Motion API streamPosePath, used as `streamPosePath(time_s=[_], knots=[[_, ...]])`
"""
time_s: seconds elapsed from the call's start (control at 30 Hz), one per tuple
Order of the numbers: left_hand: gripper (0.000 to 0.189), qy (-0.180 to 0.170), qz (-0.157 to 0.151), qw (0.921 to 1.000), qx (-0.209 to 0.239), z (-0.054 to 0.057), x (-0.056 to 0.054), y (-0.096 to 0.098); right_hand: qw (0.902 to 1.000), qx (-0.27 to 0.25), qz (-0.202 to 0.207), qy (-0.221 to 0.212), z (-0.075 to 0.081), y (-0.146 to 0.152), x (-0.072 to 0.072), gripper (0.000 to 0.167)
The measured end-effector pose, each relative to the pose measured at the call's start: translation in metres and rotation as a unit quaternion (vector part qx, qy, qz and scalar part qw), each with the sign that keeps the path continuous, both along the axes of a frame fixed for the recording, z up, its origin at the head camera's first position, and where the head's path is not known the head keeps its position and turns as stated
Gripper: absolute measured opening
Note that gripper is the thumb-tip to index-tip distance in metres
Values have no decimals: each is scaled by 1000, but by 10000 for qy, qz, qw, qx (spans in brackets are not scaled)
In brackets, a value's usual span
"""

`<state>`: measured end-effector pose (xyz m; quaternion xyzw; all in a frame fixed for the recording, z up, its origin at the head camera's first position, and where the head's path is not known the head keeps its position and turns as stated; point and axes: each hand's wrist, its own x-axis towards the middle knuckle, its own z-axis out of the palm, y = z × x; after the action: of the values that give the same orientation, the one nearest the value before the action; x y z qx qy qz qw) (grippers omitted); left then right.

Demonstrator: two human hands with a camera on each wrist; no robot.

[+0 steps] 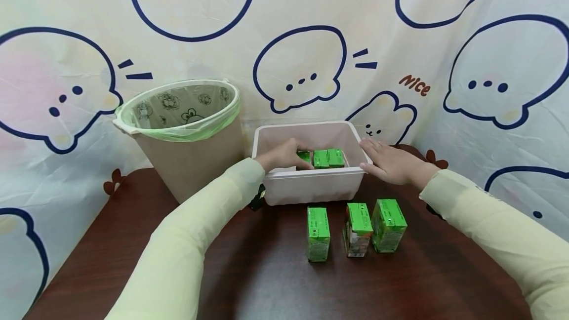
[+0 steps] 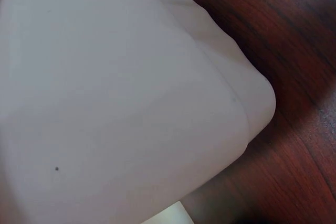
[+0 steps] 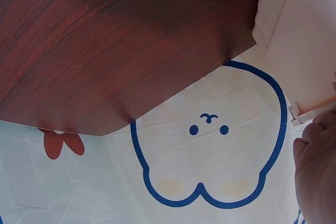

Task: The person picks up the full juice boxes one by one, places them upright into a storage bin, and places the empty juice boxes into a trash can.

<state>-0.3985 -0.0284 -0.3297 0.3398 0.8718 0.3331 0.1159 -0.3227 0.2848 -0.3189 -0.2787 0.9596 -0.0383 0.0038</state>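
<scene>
My left hand (image 1: 284,156) reaches over the front left of a pale pink plastic basin (image 1: 314,189). Its thumb and fingers grip a small green drink carton (image 1: 304,156) inside. Beside that carton stand two more green cartons (image 1: 328,158), close together. With fingers straight, my right hand (image 1: 393,163) touches the basin's right rim; part of this hand (image 3: 317,169) also shows in the right wrist view. In the left wrist view the basin's outer wall (image 2: 121,87) fills most of the picture, and the left hand's fingers are out of sight.
Three green cartons stand upright before the basin: one at left (image 1: 318,235), one in the middle (image 1: 358,230), one at right (image 1: 388,226). A tall beige trash bin (image 1: 195,162) with a green-edged liner stands left. A printed cloth (image 1: 222,58) hangs behind the dark wooden table (image 1: 266,280).
</scene>
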Motion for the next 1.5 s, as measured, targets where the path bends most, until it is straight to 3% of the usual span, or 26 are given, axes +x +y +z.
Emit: streamPosePath(time_s=[0.3, 0.63, 1.1, 1.27, 1.5], knots=[[55, -90, 52, 9999, 18, 6, 5, 0, 10000, 16, -8, 87, -4, 3, -3, 79], [60, 21, 158, 9998, 101, 12, 14, 0, 10000, 23, -1, -10, -5, 2, -6, 80], [58, 496, 156, 9971, 549, 21, 39, -9, 9992, -335, -217, -29, -6, 2, 0, 80], [59, 1062, 285, 9922, 581, 21, 51, -17, 9986, -453, -250, -122, -6, 2, 5, 81], [60, 2296, 299, 9706, 663, 27, 71, -33, 9974, -638, -321, 40, -10, 0, 15, 75]])
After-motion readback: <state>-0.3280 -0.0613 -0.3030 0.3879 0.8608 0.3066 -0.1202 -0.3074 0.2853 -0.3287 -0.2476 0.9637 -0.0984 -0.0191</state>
